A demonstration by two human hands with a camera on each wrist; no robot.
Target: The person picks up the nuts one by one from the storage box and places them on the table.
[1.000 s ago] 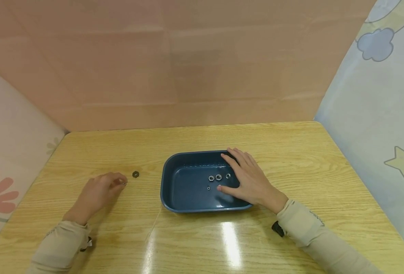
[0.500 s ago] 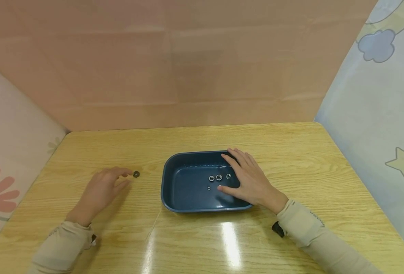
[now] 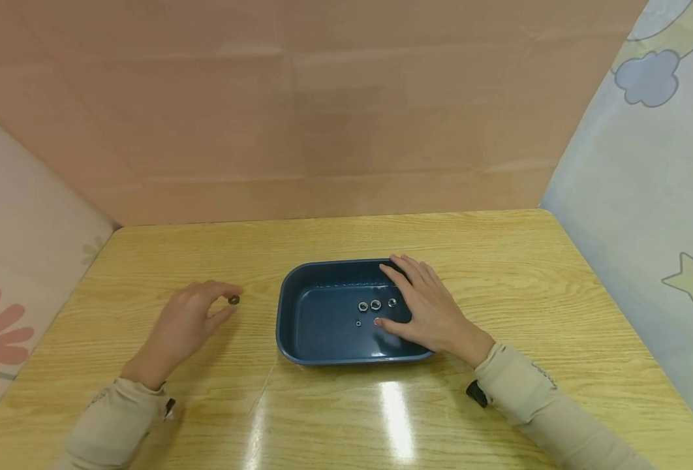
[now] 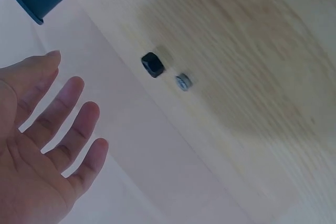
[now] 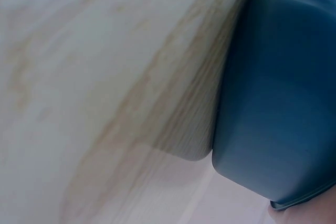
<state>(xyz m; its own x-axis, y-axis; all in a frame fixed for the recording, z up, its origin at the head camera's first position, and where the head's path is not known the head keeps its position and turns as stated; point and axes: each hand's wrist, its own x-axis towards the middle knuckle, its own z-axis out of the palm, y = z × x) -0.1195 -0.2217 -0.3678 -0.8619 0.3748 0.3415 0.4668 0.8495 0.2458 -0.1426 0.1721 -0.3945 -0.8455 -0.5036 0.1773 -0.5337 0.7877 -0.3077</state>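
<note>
My left hand (image 3: pixel 184 323) is over the table at left, thumb and index finger apart on either side of a dark hex nut (image 3: pixel 233 299) in the head view. In the left wrist view the same dark nut (image 4: pixel 153 65) lies on the table beside a small silver nut (image 4: pixel 184 82), clear of the spread fingers (image 4: pixel 86 119). My right hand (image 3: pixel 431 313) rests across the right end of a blue tray (image 3: pixel 317 362), fingers spread, thumb over the inside. Several silver nuts (image 3: pixel 376 305) lie on its floor; the thumb tip partly covers one.
The wood-grain table (image 3: pixel 252 241) meets a tan backdrop (image 3: pixel 299 130) behind. A patterned side panel (image 3: pixel 663 196) stands at right, another with a flower (image 3: pixel 6 339) at left. The blue tray wall (image 5: pixel 278 103) fills the right side of the right wrist view.
My left hand has moved to the right, and its thumb and index finger now straddle the dark nut. A shiny spot at its fingertips is no longer visible. Right hand and tray stay put.
</note>
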